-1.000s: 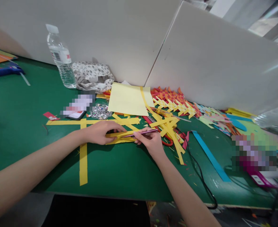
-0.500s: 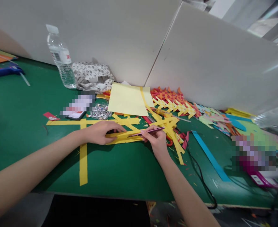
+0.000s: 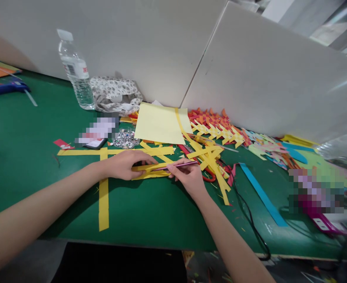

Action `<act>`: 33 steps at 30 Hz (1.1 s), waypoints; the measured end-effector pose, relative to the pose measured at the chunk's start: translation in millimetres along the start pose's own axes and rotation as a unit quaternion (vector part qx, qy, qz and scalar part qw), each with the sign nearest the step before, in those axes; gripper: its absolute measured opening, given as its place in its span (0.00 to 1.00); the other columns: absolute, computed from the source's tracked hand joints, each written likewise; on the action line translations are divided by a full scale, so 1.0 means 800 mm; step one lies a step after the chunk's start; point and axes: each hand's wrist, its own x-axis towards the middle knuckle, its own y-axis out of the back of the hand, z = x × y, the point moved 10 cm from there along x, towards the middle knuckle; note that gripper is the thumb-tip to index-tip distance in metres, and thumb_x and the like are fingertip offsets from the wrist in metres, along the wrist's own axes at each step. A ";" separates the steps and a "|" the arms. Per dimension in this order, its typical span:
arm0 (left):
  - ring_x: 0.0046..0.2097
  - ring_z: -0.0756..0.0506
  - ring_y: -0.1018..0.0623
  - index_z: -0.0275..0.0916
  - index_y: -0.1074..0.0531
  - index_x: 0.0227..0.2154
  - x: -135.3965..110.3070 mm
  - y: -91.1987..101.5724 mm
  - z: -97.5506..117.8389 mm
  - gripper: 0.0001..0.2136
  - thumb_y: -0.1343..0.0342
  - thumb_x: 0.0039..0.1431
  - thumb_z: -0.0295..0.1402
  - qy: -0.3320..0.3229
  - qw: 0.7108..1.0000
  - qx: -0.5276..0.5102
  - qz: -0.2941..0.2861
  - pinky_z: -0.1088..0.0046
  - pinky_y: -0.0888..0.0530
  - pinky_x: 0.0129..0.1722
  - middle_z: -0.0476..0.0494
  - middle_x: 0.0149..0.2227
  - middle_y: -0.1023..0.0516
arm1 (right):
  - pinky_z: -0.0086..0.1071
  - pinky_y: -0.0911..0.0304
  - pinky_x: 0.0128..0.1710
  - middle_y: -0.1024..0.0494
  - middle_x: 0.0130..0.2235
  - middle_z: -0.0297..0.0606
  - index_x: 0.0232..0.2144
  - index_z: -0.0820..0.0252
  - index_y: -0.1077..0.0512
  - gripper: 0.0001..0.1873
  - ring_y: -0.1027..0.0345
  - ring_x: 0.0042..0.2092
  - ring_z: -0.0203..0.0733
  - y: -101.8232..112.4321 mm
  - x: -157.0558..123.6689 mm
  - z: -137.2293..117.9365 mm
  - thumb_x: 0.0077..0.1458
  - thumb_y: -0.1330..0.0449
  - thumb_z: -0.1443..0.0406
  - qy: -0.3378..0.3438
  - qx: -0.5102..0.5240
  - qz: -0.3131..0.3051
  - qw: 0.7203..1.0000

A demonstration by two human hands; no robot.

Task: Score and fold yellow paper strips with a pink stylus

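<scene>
My left hand (image 3: 125, 164) is closed over the left part of a yellow paper strip (image 3: 153, 175), thumb along its near side and fingers along the far side. In my right hand (image 3: 188, 177) is a slim purple pen-like tool (image 3: 185, 164), pinched between thumb and fingers. Its tip points left and lies over the strip, close to my left thumb. Another yellow strip (image 3: 104, 204) runs toward the table's front edge, passing beneath my left wrist. More loose yellow strips (image 3: 210, 157) lie crossed beyond my right hand.
Behind my hands are a pale yellow sheet (image 3: 161, 124), a phone (image 3: 98, 131), a bag of googly eyes (image 3: 126, 138) and a water bottle (image 3: 76, 74). Woven paper fish (image 3: 220, 131), a blue strip (image 3: 263, 194) and a black cable (image 3: 250, 212) lie rightward. A blue glue gun (image 3: 6, 88) lies far left.
My right hand has slid left along the strip, carrying the purple tool, whose tip is now closer to my left thumb. My left hand has stayed put.
</scene>
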 end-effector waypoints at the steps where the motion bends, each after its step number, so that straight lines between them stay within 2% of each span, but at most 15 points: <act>1: 0.43 0.47 0.25 0.43 0.33 0.51 0.000 0.000 0.000 0.19 0.47 0.55 0.28 0.000 1.000 0.000 0.001 0.75 0.32 0.40 0.44 0.46 0.25 | 0.27 0.35 0.19 0.23 0.22 0.35 0.24 0.60 0.28 0.14 0.29 0.22 0.37 0.000 0.000 0.001 0.41 0.32 0.57 -0.002 0.001 0.000 1.000; 10: 0.42 0.47 0.25 0.42 0.33 0.50 0.000 0.002 0.003 0.18 0.48 0.55 0.27 -0.008 1.000 -0.004 0.001 0.75 0.31 0.39 0.44 0.45 0.25 | 0.28 0.36 0.18 0.24 0.21 0.35 0.23 0.60 0.29 0.15 0.30 0.22 0.38 0.006 0.001 0.000 0.41 0.32 0.55 0.004 -0.016 0.007 1.000; 17: 0.41 0.48 0.25 0.42 0.32 0.49 0.002 0.002 0.004 0.17 0.48 0.56 0.29 -0.005 1.000 -0.014 0.000 0.75 0.31 0.38 0.44 0.43 0.24 | 0.29 0.37 0.19 0.27 0.19 0.33 0.21 0.59 0.30 0.15 0.33 0.20 0.37 0.028 0.001 -0.008 0.41 0.32 0.56 0.015 -0.020 0.056 0.998; 20: 0.41 0.48 0.25 0.42 0.32 0.49 0.002 0.002 0.004 0.18 0.48 0.55 0.28 -0.004 1.000 -0.011 -0.002 0.75 0.31 0.38 0.45 0.43 0.24 | 0.29 0.37 0.19 0.27 0.18 0.32 0.22 0.59 0.31 0.15 0.33 0.20 0.37 0.024 -0.001 -0.013 0.42 0.32 0.56 0.026 -0.017 0.054 0.998; 27: 0.41 0.47 0.25 0.42 0.32 0.50 0.001 0.002 0.002 0.19 0.47 0.53 0.27 -0.009 1.000 -0.004 0.001 0.75 0.31 0.38 0.45 0.45 0.24 | 0.30 0.32 0.22 0.24 0.22 0.34 0.24 0.59 0.29 0.13 0.28 0.24 0.39 -0.001 -0.005 -0.008 0.43 0.33 0.56 0.015 -0.025 -0.007 1.000; 33: 0.40 0.47 0.25 0.42 0.32 0.49 0.001 0.001 0.002 0.18 0.48 0.54 0.28 -0.011 1.000 -0.009 0.003 0.75 0.31 0.38 0.44 0.44 0.24 | 0.29 0.32 0.21 0.24 0.22 0.35 0.24 0.59 0.28 0.14 0.28 0.24 0.40 -0.002 -0.002 -0.004 0.41 0.32 0.56 -0.004 -0.030 -0.007 1.000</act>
